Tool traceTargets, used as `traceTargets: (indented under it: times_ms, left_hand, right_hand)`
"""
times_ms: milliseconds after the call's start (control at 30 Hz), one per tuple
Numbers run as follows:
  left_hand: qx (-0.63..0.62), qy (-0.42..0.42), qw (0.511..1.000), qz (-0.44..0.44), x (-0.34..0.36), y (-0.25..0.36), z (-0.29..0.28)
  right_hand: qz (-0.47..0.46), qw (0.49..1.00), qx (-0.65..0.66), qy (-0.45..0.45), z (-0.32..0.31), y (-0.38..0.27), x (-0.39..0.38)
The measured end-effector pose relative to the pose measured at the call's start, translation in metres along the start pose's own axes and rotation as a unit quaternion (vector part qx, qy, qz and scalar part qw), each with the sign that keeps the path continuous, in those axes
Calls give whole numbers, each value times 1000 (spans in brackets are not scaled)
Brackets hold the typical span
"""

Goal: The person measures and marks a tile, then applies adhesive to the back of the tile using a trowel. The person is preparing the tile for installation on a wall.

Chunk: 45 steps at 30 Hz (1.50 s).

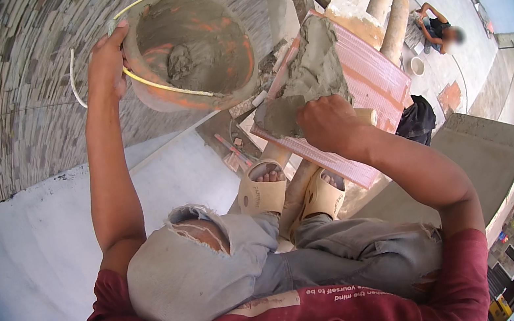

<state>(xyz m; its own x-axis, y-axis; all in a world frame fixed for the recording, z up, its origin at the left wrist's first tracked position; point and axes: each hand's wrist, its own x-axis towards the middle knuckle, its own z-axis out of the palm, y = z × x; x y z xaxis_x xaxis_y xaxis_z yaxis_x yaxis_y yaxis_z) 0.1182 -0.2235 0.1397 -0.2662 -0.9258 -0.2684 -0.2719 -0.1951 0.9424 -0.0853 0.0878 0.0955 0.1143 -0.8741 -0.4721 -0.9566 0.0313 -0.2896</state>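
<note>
My left hand (pixel 106 63) is closed on the rim and yellowish handle side of an orange bucket (pixel 148 100), which is tilted so its inside shows. Grey mortar coats its walls, and a lump of mortar (pixel 179 61) sits at the bottom. With my right hand (pixel 331 121) I grip a trowel by its pale handle (pixel 366 115); its blade (pixel 282 117) is smeared with mortar and lies at the near left edge of a pinkish ribbed tile (pixel 378 82). A thick heap of mortar (pixel 318 58) covers the tile's left part, beside my hand.
My sandalled feet (pixel 261 190) stand on narrow supports below the tile. Bamboo poles (pixel 396 30) jut out beyond it. A stacked-stone wall (pixel 26 82) rises at left. Far below right, another person (pixel 435 27) crouches near a white bucket (pixel 417 66). A grey ledge (pixel 470 162) lies at right.
</note>
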Motion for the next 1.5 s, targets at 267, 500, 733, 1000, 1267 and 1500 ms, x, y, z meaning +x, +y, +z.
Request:
traceTargets:
  times_ms: [267, 500, 733, 1000, 1267, 1500]
  left_hand:
    - [-12, 8, 1000, 8, 0, -4, -10]
    - [-12, 2, 1000, -2, 5, -9, -8]
    - [-15, -2, 1000, 1, 9, -10, -6]
    - [-10, -27, 999, 15, 0, -4, -5]
    - [-16, -13, 1000, -3, 2, -7, -4]
    - [-5, -20, 1000, -14, 11, -13, -11]
  right_hand:
    - [52, 996, -74, 18, -7, 18, -17]
    - [0, 981, -143, 130, 35, 66, -26]
    - [120, 989, -2, 81, 53, 66, -21]
    - [108, 982, 141, -66, 23, 42, -31]
    - [80, 996, 31, 8, 42, 21, -33]
    - [128, 987, -28, 97, 52, 56, -19]
